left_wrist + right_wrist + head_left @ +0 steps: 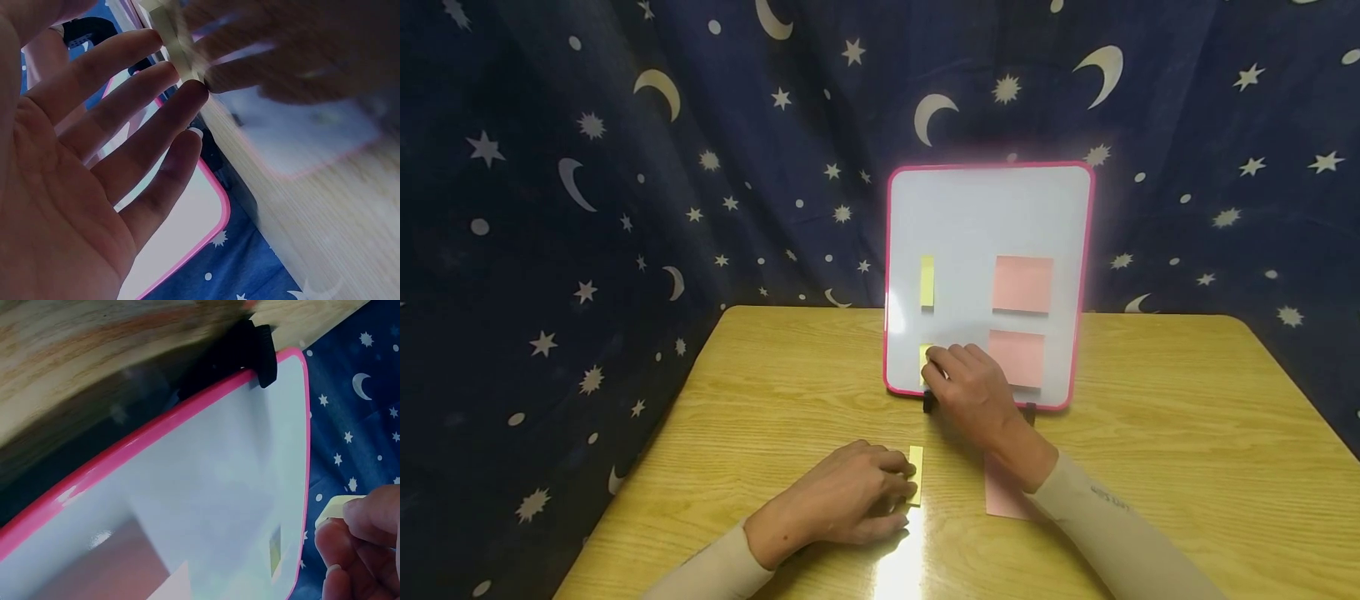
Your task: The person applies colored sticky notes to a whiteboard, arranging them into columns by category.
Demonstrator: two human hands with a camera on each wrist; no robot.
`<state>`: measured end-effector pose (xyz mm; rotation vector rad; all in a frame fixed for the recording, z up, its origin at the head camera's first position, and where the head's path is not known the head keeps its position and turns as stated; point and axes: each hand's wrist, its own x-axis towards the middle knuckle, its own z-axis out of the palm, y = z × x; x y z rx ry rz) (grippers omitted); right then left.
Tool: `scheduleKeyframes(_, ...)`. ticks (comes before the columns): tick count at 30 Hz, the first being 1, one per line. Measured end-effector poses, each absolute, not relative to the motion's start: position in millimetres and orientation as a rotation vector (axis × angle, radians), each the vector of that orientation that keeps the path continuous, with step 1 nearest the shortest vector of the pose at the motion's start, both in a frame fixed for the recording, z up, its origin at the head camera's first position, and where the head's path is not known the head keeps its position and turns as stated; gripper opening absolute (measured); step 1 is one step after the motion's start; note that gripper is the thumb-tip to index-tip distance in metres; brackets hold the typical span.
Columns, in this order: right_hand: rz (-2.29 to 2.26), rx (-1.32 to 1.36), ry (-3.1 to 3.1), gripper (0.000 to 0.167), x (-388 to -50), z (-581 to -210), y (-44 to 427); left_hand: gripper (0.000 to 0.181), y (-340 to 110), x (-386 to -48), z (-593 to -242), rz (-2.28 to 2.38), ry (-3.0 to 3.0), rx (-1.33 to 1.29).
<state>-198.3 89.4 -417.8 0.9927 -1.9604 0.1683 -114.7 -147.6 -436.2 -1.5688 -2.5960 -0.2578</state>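
My right hand [973, 396] is at the lower left of an upright whiteboard [962, 217] with a pink frame. Thumb and finger pinch a yellow sticky note [331, 509], whose far end shows past the fingertips in the right wrist view. Above it, a narrow yellow sticky note [927, 282] is on the board. My left hand [850, 492] lies on the table, its extended fingertips touching a narrow yellow sticky-note pad [916, 475]. In the left wrist view those fingers [137, 144] are spread, and the tabletop reflects them.
Two pink sticky notes [1022, 285] are on the board's right side, one above the other. A pink square [1006, 496] lies on the table, partly under my right forearm. Black stand feet [265, 356] hold the board's bottom edge. A star-patterned curtain [775, 167] hangs behind the wooden table [1187, 417].
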Motion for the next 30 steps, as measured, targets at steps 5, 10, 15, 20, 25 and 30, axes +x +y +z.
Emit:
scheduleKeyframes(5,0.165,0.98,-1.968,0.011,-201,-419,89,0.017,-148,-115,-437,-0.262,-2.601,-1.57)
scheduleKeyframes(10,0.185,0.971,-1.972,0.009,-205,-421,89,0.017,-147,-115,-436,-0.266,-2.595,-1.569)
scheduleKeyframes(15,0.192,0.967,-1.986,0.011,-208,-421,87,0.017,-147,-114,-436,-0.271,-2.587,-1.571)
scheduleKeyframes(20,0.179,0.954,-1.997,0.01,-211,-421,86,0.018,-147,-115,-435,-0.271,-2.592,-1.568)
scheduleKeyframes(25,0.178,0.941,-2.021,0.011,-215,-423,86,0.017,-147,-115,-435,-0.268,-2.593,-1.57)
scheduleKeyframes(30,0.186,0.94,-2.017,0.012,-220,-425,85,0.017,-147,-115,-435,-0.27,-2.595,-1.571)
